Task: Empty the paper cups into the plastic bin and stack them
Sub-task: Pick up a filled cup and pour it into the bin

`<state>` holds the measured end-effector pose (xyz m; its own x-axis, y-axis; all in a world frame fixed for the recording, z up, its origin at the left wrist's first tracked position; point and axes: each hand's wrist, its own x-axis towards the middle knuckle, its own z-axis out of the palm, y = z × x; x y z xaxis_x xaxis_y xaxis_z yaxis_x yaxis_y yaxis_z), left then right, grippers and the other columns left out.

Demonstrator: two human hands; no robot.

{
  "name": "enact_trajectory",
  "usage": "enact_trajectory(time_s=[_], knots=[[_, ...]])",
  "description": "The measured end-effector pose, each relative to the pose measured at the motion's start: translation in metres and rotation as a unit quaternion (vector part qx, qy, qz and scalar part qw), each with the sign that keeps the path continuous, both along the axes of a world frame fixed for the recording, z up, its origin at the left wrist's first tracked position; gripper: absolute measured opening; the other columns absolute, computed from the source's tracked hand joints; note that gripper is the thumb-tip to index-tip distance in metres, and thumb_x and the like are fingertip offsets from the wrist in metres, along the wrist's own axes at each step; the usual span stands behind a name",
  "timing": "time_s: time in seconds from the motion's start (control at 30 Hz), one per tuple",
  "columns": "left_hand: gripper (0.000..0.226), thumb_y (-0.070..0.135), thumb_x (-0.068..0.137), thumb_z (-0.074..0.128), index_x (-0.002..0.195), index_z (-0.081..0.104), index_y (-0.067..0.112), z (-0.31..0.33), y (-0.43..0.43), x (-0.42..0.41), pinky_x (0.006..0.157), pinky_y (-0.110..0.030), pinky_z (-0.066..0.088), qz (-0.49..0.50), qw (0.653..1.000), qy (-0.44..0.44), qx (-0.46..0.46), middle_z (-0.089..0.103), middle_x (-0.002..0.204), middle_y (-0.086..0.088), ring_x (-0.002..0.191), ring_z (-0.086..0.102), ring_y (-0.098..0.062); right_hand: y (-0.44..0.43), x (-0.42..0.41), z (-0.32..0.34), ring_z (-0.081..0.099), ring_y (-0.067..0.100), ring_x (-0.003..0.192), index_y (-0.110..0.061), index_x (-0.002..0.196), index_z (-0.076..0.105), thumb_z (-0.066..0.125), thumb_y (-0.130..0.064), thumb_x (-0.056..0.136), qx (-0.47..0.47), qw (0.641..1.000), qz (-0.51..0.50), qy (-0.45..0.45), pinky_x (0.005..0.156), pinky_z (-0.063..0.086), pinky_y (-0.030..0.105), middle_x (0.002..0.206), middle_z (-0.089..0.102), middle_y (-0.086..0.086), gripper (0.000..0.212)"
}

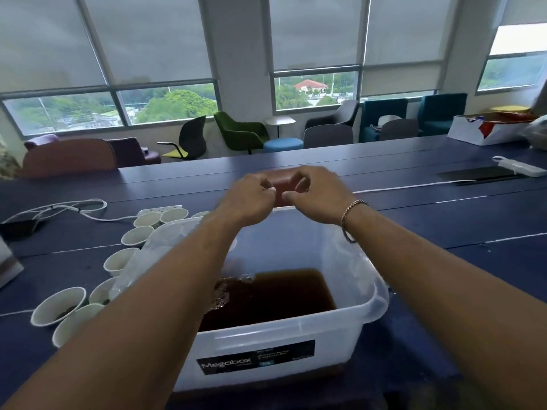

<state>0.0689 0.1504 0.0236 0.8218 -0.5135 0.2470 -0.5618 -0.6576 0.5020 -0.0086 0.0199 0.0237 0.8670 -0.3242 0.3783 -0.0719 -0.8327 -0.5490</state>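
Hands met over the far rim of a clear plastic bin (376,288) on a dark blue counter (444,220), the left hand (251,199) and the right hand (316,196) each clamped on one end of a small reddish-brown object (281,184) held between them. The curled fingers (268,189) of the left hand pinched its left edge, while the thumb and fingers of the right hand closed on its right edge; the object was too blurred to say for certain that it was a cup. A chain bracelet (353,208) circled the right wrist. Below the fingers and nearer the person, dark brown liquid (281,297) lay pooled in the bottom of the bin, with foam at its left side, and a black label (254,358) showed on the near wall. Down and to the left of the fingers, a row of open paper cups (57,306) stood upright on the counter just beside the bin, some with dark dregs in them. Farther left lay a looped white cable (59,207). Well to the right of the fingers rested a white power strip (521,168), and beyond it a torn cardboard box (485,128). Past the fingers, lounge chairs (236,131) stood under shaded windows.
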Motion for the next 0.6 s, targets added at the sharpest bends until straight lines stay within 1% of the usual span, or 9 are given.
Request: enact_trajectory(time_s=[0.07,0.13,0.2,0.27,0.37,0.4,0.47,0.53,0.6], knots=[[0.014,0.029,0.099,0.050,0.100,0.063,0.023,-0.002,0.030,0.018,0.082,-0.036,0.052,0.041,0.999,0.003,0.017,0.067,0.106,-0.003,0.089,0.059,-0.020,0.023,0.026,0.004,0.060,0.016,0.087,-0.018,0.100,0.066,0.062,-0.032,0.089,-0.017,0.998,0.047,0.024,0.082,0.055,0.037,0.097,0.066,0.000,0.018],[0.017,0.029,0.099,0.051,0.101,0.065,0.020,-0.003,0.061,0.036,0.083,-0.035,0.051,0.074,0.997,0.007,0.033,0.067,0.106,-0.002,0.092,0.060,-0.021,0.043,0.056,0.006,0.062,0.019,0.085,-0.013,0.095,0.070,0.060,-0.028,0.091,-0.013,0.994,0.083,0.066,0.082,0.055,0.040,0.091,0.067,0.003,0.018],[0.020,0.028,0.099,0.050,0.105,0.067,0.018,-0.003,0.080,0.047,0.080,-0.033,0.048,0.090,0.995,0.009,0.039,0.066,0.105,-0.002,0.093,0.060,-0.022,0.054,0.081,0.006,0.063,0.023,0.087,-0.005,0.095,0.072,0.059,-0.024,0.093,0.000,0.985,0.104,0.136,0.081,0.054,0.038,0.094,0.069,0.010,0.024],[0.019,0.029,0.098,0.050,0.102,0.067,0.021,0.000,0.092,0.057,0.084,-0.035,0.050,0.100,0.994,0.011,0.036,0.067,0.106,0.000,0.094,0.060,-0.022,0.066,0.100,0.007,0.058,0.024,0.091,-0.002,0.104,0.069,0.058,-0.024,0.093,0.001,0.963,0.126,0.238,0.079,0.047,0.032,0.110,0.067,0.013,0.027],[0.018,0.031,0.096,0.050,0.100,0.067,0.025,0.006,0.100,0.076,0.089,-0.040,0.052,0.112,0.993,0.018,0.025,0.068,0.107,0.002,0.097,0.061,-0.021,0.083,0.124,0.011,0.059,0.027,0.109,-0.011,0.116,0.065,0.050,-0.034,0.098,-0.091,0.908,0.151,0.381,0.093,0.047,0.035,0.124,0.060,0.007,0.033],[0.020,0.032,0.096,0.050,0.102,0.068,0.025,0.008,0.099,0.082,0.089,-0.037,0.051,0.111,0.993,0.020,0.019,0.068,0.107,0.003,0.098,0.061,-0.021,0.085,0.132,0.011,0.060,0.027,0.109,-0.010,0.118,0.065,0.053,-0.035,0.097,-0.102,0.893,0.150,0.412,0.094,0.047,0.037,0.125,0.061,0.007,0.034],[0.021,0.033,0.097,0.052,0.106,0.069,0.023,0.010,0.094,0.089,0.083,-0.030,0.045,0.096,0.995,0.035,0.003,0.065,0.100,0.005,0.097,0.060,-0.018,0.084,0.147,0.008,0.061,0.026,0.096,-0.009,0.114,0.068,0.063,-0.033,0.093,-0.080,0.872,0.155,0.457,0.089,0.050,0.037,0.124,0.064,0.012,0.032],[0.019,0.032,0.098,0.054,0.105,0.069,0.023,0.009,0.088,0.094,0.077,-0.026,0.042,0.070,0.996,0.054,-0.015,0.063,0.094,0.007,0.090,0.061,-0.015,0.083,0.158,0.004,0.059,0.025,0.085,-0.009,0.101,0.069,0.066,-0.028,0.091,-0.053,0.854,0.159,0.492,0.080,0.050,0.035,0.121,0.065,0.015,0.022],[0.017,0.030,0.098,0.054,0.103,0.068,0.024,0.006,0.083,0.099,0.073,-0.024,0.044,0.050,0.996,0.069,-0.015,0.065,0.090,0.007,0.081,0.061,-0.009,0.081,0.167,-0.003,0.060,0.023,0.081,-0.009,0.106,0.068,0.064,-0.025,0.092,-0.048,0.839,0.169,0.514,0.073,0.049,0.032,0.117,0.067,0.014,0.021]])
